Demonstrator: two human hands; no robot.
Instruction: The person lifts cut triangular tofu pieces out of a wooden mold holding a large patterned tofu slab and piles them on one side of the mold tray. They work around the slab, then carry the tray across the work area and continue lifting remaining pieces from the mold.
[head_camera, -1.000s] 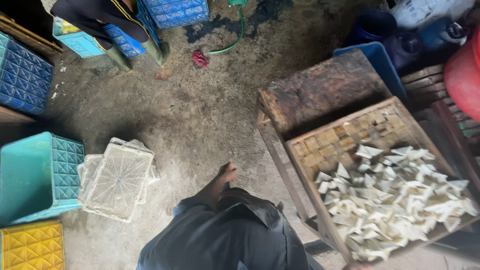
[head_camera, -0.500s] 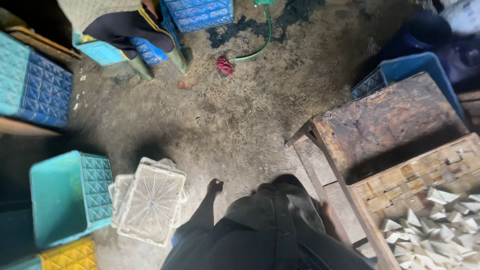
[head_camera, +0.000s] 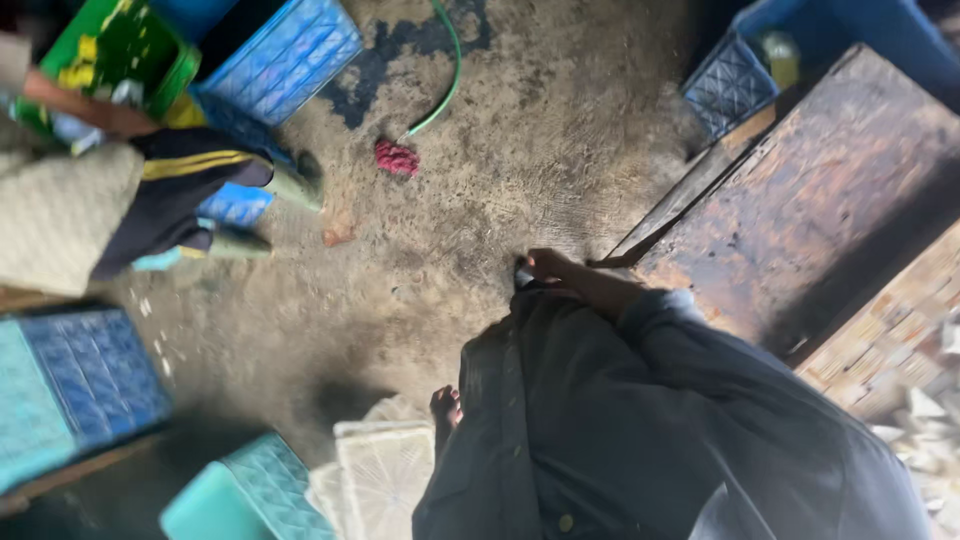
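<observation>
Your right hand (head_camera: 575, 280) reaches forward at frame centre, its dark sleeve (head_camera: 700, 350) running down to the lower right. The fingers curl by the shirt's hem (head_camera: 525, 290), just beside the dark wooden table (head_camera: 800, 200); blur hides whether they grip it. Your left hand is out of frame. At lower centre a bare foot (head_camera: 445, 405) pokes out beside a pale tray (head_camera: 385, 475).

Dark navy button-up shirt (head_camera: 640, 440), long sleeved, small buttons down the front placket, bare foot (head_camera: 446, 408) poking out lower middle.
</observation>
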